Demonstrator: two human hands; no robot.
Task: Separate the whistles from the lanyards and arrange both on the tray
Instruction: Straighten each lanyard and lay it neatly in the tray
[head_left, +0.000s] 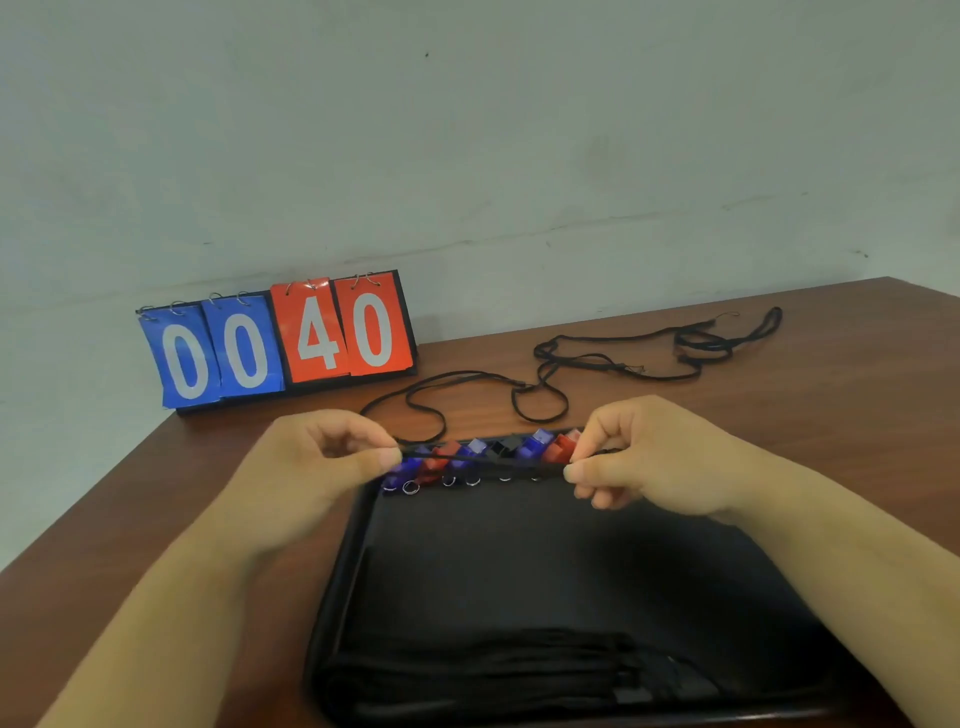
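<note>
A brown wooden counter (810, 415) stands against a pale grey-green wall (467, 130) that is scuffed and faintly cracked above the counter's far edge. At the back left of the counter a flip scoreboard (280, 348) shows 00 on blue cards and 40 on red cards.

A black tray (340, 571) lies on the counter in front of the person. Along its far edge runs 1 row of whistles (535, 448), blue, red and black, with small metal rings at their near ends. At the tray's near edge lies a bundle of black lanyards (519, 660), laid lengthwise.

Above the whistle row, the left hand (322, 457) and the right hand (649, 457) each pinch an end of 1 black lanyard (483, 461), which stretches taut between them; each grip is narrow, thumb against fingertips, closed on the cord.

Behind the tray, more loose lanyards (623, 358) lie tangled in loops on the bare counter, reaching toward its far right corner.
</note>
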